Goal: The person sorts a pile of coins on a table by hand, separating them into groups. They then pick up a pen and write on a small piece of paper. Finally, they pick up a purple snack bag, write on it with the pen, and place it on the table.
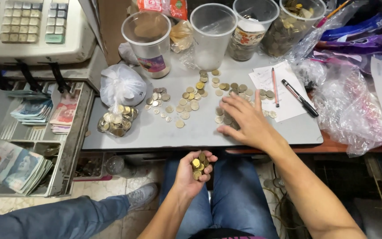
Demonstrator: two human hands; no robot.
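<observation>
The left hand (194, 170) cups a heap of coins (200, 165) below the tabletop (164, 132) edge; the right hand (244, 121), fingers spread flat, covers loose coins (186, 99); small, hard, slippery, probably best slid edgeward.

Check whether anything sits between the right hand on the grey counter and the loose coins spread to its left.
Nothing visible does. The right hand already rests flat on some coins, and bare grey counter leads to the loose coins beside it. The left hand cups a pile of coins below the counter edge.
</observation>
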